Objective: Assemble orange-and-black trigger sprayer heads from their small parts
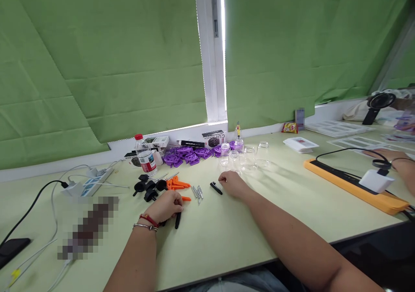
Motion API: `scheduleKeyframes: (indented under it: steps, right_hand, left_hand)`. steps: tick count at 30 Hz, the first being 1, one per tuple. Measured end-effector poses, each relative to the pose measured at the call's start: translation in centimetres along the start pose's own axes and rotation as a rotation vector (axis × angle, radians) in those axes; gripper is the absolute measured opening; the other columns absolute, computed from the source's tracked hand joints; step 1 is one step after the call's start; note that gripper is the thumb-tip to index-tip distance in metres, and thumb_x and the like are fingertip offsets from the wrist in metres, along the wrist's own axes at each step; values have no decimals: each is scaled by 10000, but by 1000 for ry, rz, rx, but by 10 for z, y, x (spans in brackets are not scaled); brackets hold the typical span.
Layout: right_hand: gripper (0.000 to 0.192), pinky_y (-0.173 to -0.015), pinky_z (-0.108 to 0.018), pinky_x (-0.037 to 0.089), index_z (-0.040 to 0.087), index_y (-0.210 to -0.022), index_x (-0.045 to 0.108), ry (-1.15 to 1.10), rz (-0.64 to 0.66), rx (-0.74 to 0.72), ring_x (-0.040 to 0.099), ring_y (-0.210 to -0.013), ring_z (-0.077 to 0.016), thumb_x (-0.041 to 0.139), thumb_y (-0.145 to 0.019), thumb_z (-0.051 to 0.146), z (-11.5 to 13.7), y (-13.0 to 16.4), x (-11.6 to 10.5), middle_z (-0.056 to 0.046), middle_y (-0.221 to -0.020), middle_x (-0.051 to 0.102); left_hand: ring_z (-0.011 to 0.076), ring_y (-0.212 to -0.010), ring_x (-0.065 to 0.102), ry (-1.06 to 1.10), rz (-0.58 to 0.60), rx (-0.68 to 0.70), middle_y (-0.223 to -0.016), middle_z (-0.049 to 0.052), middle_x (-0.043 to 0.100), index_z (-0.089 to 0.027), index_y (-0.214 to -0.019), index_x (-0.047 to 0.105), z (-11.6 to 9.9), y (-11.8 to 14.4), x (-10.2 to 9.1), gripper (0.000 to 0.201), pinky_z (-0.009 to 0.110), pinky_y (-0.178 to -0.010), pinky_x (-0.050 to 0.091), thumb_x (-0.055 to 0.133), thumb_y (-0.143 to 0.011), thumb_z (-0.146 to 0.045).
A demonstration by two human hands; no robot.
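Black stick point(178, 221) beside the left hand point(167, 206) points lengthwise toward the near table edge point(220, 273), grip unclear.

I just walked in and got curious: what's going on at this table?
The person's left hand is at a short black piece, perhaps gripping it. The right hand is beside a slim black part lying on the table. Small metal pieces lie between the hands; purple parts and clear containers are farther back.
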State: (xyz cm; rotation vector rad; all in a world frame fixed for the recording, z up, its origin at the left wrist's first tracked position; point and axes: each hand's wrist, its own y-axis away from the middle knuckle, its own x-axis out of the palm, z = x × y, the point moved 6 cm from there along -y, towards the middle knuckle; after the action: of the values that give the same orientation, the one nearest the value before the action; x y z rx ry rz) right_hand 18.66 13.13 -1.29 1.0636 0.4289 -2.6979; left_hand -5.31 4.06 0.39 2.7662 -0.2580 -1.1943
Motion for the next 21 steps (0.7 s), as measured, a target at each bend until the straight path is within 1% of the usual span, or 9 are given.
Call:
scheduleKeyframes:
  steps: [2,5,8,10,12,15,21]
  right_hand:
    - [163,-605,-245,411,175,-768,689,67,38,-24,588,-699,-150,540,-736,118,2,-1,5,-48,-821,681]
    - [159,-605,-237,385,183,-786,712,186,78,-58,589,-741,-156,563,-748,145,6,-3,11,-47,-835,684]
    - [188,-615,-228,366,194,-800,723,280,100,-88,588,-780,-153,545,-766,143,9,-4,15,-39,-856,682]
    - [203,-624,-228,358,205,-808,724,318,109,-98,587,-798,-154,531,-780,151,10,-5,17,-35,-852,677]
    - [199,-626,-231,351,215,-819,725,343,102,-102,583,-823,-161,530,-794,185,11,-4,18,-40,-875,667]
    - [195,-629,-235,343,222,-826,724,371,87,-115,573,-856,-169,530,-806,220,15,-3,17,-47,-933,647]
    - [233,-611,-234,327,225,-782,718,426,120,-140,563,-827,-155,493,-812,175,21,-1,21,-39,-913,628]
  left_hand:
    - [183,-509,552,-100,-30,43,-580,22,588,-202,-571,617,0,0,-6,72,271,-461,368,630,-604,-265]
    - [197,-635,587,-268,-70,90,-669,35,638,-200,-586,652,2,-1,-14,79,274,-560,396,610,-615,-261]
    - [197,-732,600,-405,-87,61,-756,35,670,-199,-646,674,6,-2,-20,101,270,-634,402,596,-634,-263]
    - [197,-745,598,-466,-105,26,-774,38,672,-195,-650,664,8,-2,-22,94,270,-633,397,590,-639,-251]
    - [199,-738,595,-494,-118,2,-764,42,669,-191,-632,645,8,-1,-23,75,271,-616,391,584,-637,-235]
    - [195,-727,593,-491,-131,4,-754,41,667,-189,-633,639,5,0,-24,79,272,-610,388,565,-647,-214]
    - [192,-733,597,-495,-146,20,-758,42,670,-187,-650,654,8,-2,-25,93,271,-619,392,562,-639,-174]
